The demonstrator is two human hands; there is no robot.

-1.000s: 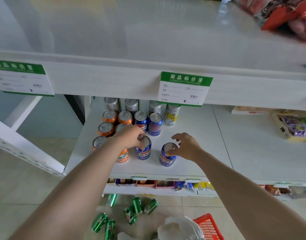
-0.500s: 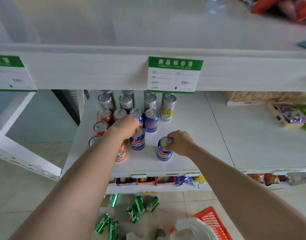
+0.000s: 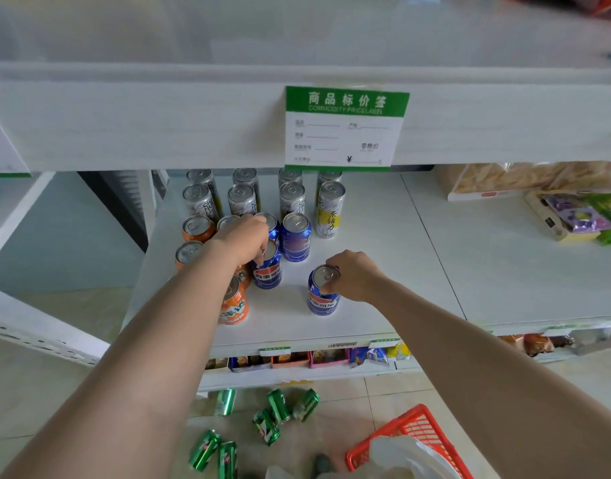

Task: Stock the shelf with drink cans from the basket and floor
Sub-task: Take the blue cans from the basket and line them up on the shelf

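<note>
Drink cans (image 3: 295,236) stand in rows on the white shelf (image 3: 383,271) under a tag (image 3: 345,127) "COMMODITY PRICE LABEL". Green cans (image 3: 278,406) lie on the floor (image 3: 349,402) by the red basket (image 3: 418,423). With curled fingers the left hand (image 3: 243,238) grips one blue Pepsi can (image 3: 267,273) and the right hand (image 3: 354,274) grips another Pepsi can (image 3: 321,300).

Single head-worn wide view, forward and down, close over the shelf (image 3: 383,257) and floor (image 3: 349,402).

Left grip (image 3: 243,238) and right grip (image 3: 354,276) reach forward palm-down, fingers curled and pinching.

The red basket (image 3: 414,426) runs off the bottom edge.
</note>
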